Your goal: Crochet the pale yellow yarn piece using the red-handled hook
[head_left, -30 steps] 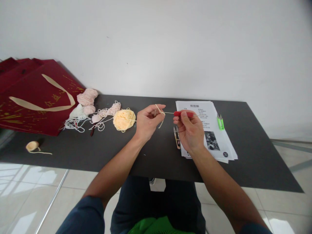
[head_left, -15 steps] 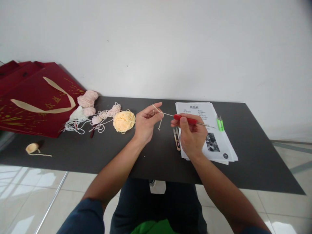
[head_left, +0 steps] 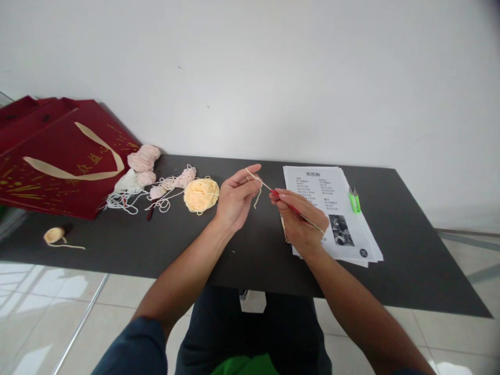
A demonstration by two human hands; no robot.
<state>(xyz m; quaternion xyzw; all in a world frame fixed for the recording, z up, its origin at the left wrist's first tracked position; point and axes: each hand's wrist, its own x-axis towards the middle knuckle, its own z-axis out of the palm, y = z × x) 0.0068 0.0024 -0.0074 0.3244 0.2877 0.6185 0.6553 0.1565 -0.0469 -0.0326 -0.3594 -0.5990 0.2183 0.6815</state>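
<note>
My left hand (head_left: 235,200) pinches a strand of cream yarn (head_left: 257,199) between thumb and fingers, with the strand looped over the raised index finger and a short tail hanging down. To its left lies a yellow yarn ball (head_left: 201,196), from which a strand leads toward this hand. My right hand (head_left: 302,221) is closed around the red handle of a crochet hook (head_left: 278,194). The hook's tip points at the left fingertips and meets the yarn there; the exact contact is too small to make out.
Printed sheets (head_left: 344,198) lie right, with green thread snips (head_left: 354,200) on their edge. Another pair of snips (head_left: 285,229) is mostly behind my right hand. Pink yarn (head_left: 144,158), white yarn (head_left: 124,195), a small crocheted piece (head_left: 53,235) and dark red bags (head_left: 58,156) occupy the table's left.
My right hand has turned, so the crochet hook now slants up toward the left fingers, its rear end pointing down right. The left hand keeps its pinch on the yarn.
</note>
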